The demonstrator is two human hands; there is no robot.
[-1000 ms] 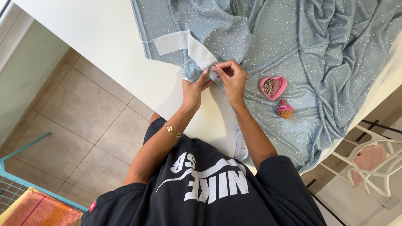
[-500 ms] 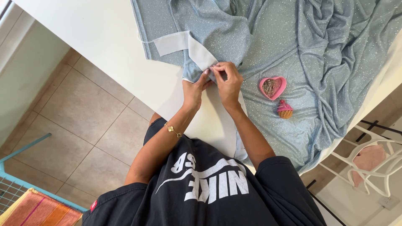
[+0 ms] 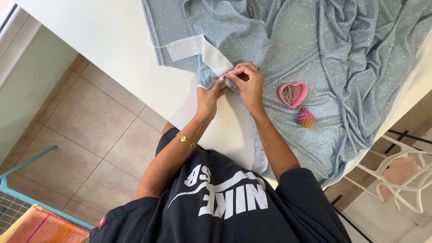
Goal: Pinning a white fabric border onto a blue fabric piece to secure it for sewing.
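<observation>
Pale blue sparkly fabric point(image 3: 315, 40) covers the upper right and centre of the frame, spread in loose folds over a white desk point(image 3: 103, 54), with its near edge running down toward the person's dark shirt at the bottom; a white elastic band point(image 3: 198, 48) lies along that edge, angling from the upper middle of the frame down to where the two hands meet at the centre; the left hand point(image 3: 208, 100) comes up from below with its fingertips pressed onto the folded edge of the cloth, and the right hand point(image 3: 248, 82) is curled over the same spot, thumb and forefinger pinching the band and fabric together, so both are closed on the seam rather than spread; whether a pin sits between the fingers is too small to tell; a pink heart-shaped pin dish point(image 3: 293, 94) rests on the cloth just right of the right hand, and a small cupcake-shaped pincushion point(image 3: 306, 118) sits just below it; a line of pins seems to run down the edge already joined, toward the lower middle of the frame; to do this well, I judge the band should lie flat and flush with the fabric's edge, both layers pinched close to the point being fixed, with the left hand keeping the stretchy cloth from creeping; the loose folds at upper right could drag, so keeping the slack on the desk matters; a white chair point(image 3: 405, 175) stands at lower right, over tiled floor.
</observation>
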